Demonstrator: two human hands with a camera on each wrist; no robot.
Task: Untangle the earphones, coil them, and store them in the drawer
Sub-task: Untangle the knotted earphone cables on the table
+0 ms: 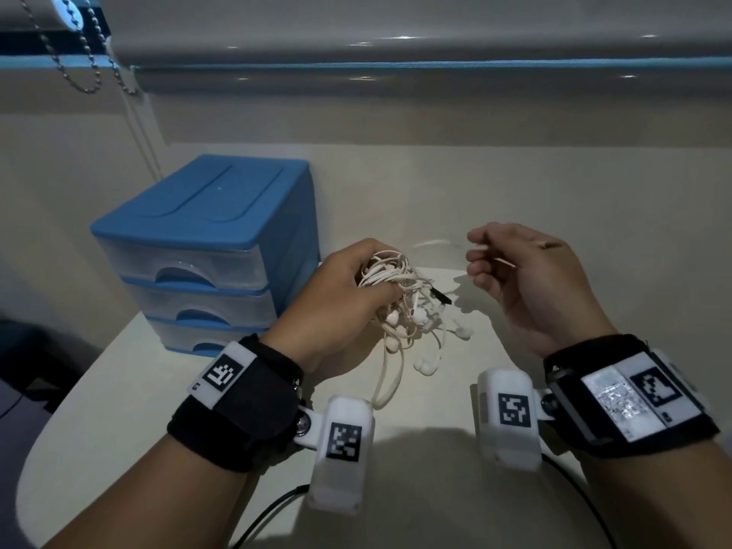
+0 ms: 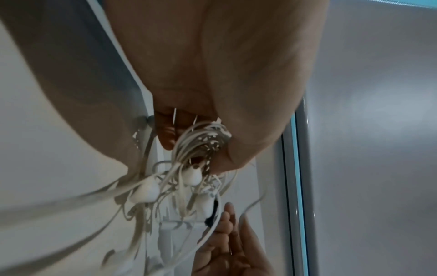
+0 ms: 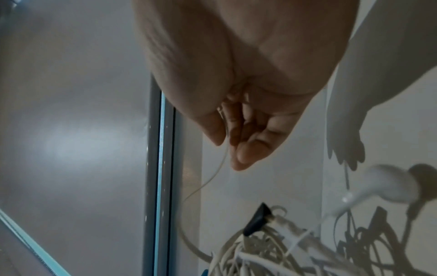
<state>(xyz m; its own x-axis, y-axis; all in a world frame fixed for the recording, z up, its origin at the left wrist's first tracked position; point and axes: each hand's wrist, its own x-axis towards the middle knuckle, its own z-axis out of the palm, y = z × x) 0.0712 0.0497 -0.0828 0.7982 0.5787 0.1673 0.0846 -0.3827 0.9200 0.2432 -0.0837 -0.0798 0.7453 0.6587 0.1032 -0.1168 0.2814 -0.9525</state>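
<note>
Above the near middle of the pale desk (image 1: 455,489), the left hand (image 1: 336,303) grips a dense knot of white earphones (image 1: 400,295), fingers and thumb curled round the upper part of the bundle while earbuds and loops of cable dangle below it. To the right, the right hand (image 1: 527,279) pinches a single thin strand (image 3: 223,142) between thumb and fingers, drawn out sideways from the knot; the wrist view shows the cable running down from the fingertips towards the tangle and its dark plug (image 3: 257,218). At the far left stands a blue drawer unit (image 1: 206,251) with three clear drawers, all closed. By my reading, untangling has only begun. Next, I judge, that strand must be followed back and eased free without tightening the knot, long before any coiling or opening of a drawer
</note>
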